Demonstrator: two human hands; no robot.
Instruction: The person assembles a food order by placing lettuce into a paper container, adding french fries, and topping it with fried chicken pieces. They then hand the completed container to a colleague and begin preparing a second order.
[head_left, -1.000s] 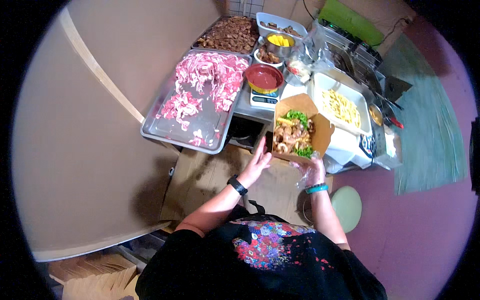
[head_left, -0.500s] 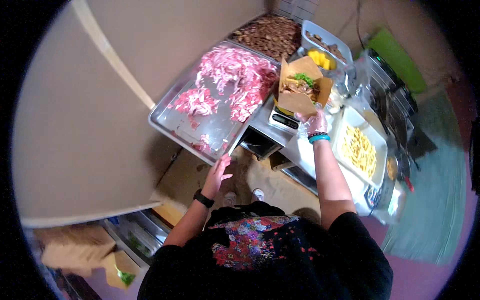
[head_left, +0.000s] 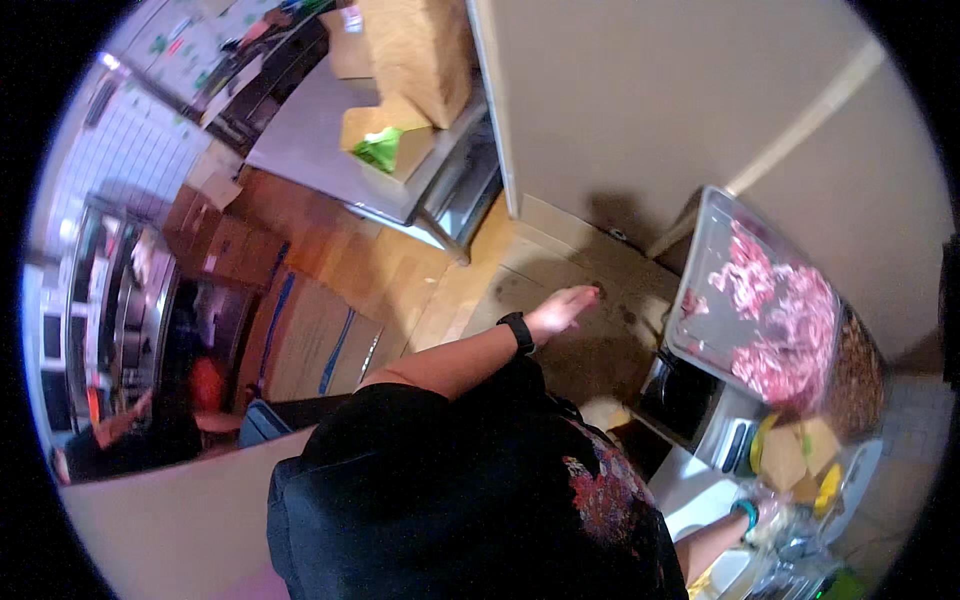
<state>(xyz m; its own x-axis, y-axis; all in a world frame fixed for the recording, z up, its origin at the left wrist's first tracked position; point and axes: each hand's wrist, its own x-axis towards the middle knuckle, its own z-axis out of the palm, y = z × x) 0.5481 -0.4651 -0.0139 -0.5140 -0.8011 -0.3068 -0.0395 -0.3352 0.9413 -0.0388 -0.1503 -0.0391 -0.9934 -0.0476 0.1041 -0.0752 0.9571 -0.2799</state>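
My left hand (head_left: 562, 313), bare with a black wristband, hangs over the floor with its fingers stretched out and nothing in them. At the lower right, my right hand (head_left: 768, 507) wears a clear plastic glove and a teal bracelet. It is closed on the near side of an open brown cardboard takeout box (head_left: 785, 462); blur partly hides its fingertips. The box is at the kitchen scale (head_left: 738, 446); from here its flaps cover most of the food. Beyond it, a metal tray (head_left: 705, 335) bears heaps of raw, pink sliced meat (head_left: 785, 365).
A steel table (head_left: 310, 150) at the upper left carries a paper bag (head_left: 425, 60) and another takeout box (head_left: 400, 150) with greens. A beige partition (head_left: 620, 90) stands between that table and the tray. Another person's arm (head_left: 120, 425) shows at the far left, near cardboard boxes (head_left: 225, 240).
My view has swung to the left, bringing in the steel table and another person. My left hand has come away from the tray's edge. My right hand stays at the takeout box.
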